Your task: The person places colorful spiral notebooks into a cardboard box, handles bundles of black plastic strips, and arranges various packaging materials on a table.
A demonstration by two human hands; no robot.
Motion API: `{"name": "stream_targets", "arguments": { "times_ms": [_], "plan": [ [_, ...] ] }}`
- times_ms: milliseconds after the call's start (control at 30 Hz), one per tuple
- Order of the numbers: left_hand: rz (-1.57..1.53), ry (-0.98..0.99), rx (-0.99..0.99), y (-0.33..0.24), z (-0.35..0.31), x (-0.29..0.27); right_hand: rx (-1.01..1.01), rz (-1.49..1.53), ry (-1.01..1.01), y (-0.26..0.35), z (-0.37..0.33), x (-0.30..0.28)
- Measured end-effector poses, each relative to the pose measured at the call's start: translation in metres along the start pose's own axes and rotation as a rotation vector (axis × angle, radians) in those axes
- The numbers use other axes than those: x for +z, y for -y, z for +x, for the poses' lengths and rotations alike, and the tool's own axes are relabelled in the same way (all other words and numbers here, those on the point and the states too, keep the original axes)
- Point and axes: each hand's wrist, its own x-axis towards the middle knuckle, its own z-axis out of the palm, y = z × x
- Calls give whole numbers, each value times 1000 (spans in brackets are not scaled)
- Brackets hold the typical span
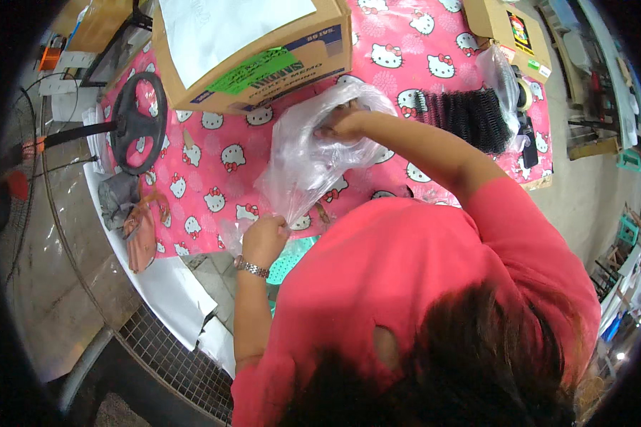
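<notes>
A clear plastic bag (303, 153) lies crumpled and partly puffed up on the pink patterned tablecloth (214, 181). Its lower corner is pinched in the closed fingers of my left hand (265, 238), near the table's front edge. My right hand (345, 124) reaches into the bag's mouth, with plastic around the fingers. How those fingers are set, and whether they hold anything, is mostly hidden. Right of the bag lies a bundle of black spiral binding coils (470, 119), several of them side by side.
A large cardboard box (278, 75) stands beyond the bag, a white sheet (228, 28) on top. An open carton (509, 35) sits far right, near a tape roll (525, 95) and a black phone-like object (528, 146). A black wheel-shaped ring (139, 122) stands left.
</notes>
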Motion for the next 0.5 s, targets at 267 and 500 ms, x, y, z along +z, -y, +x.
{"name": "stream_targets", "arguments": {
  "times_ms": [267,500],
  "plan": [
    [-214,-366,250,-91,110,-24,-56,-9,28,33,2,-11],
    [306,-205,72,25,162,-6,-408,-45,23,13,-36,-9]
  ]
}}
